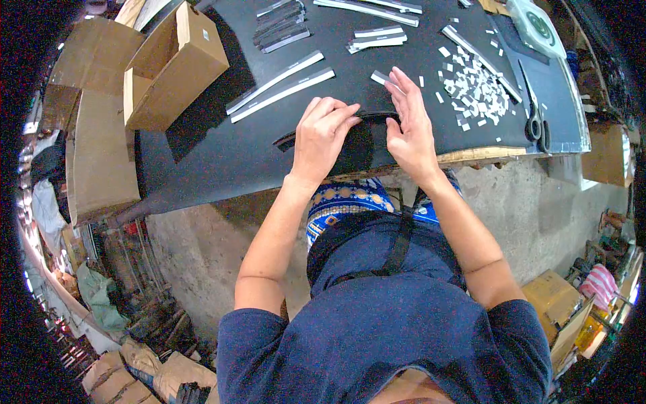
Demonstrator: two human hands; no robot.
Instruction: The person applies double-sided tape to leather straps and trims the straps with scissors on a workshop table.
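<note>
My left hand (323,138) pinches a thin black strip (377,113) between thumb and fingertips, over the dark tabletop near its front edge. One end of the strip shows at the left of this hand, and the rest curves right toward my right hand (412,131). That hand is held on edge, its fingers stretched out and the thumb apart, close to the strip's right end. A short piece with a white band (380,78) lies by its fingertips. Right of it spreads a pile of small white tags (479,91).
Long white-and-black strips (282,94) lie to the left, with bundles of dark strips (281,27) and white strips (378,38) farther back. Black-handled scissors (533,121) rest at the right. An open cardboard box (185,71) stands at the left; a plastic bag (535,27) lies back right.
</note>
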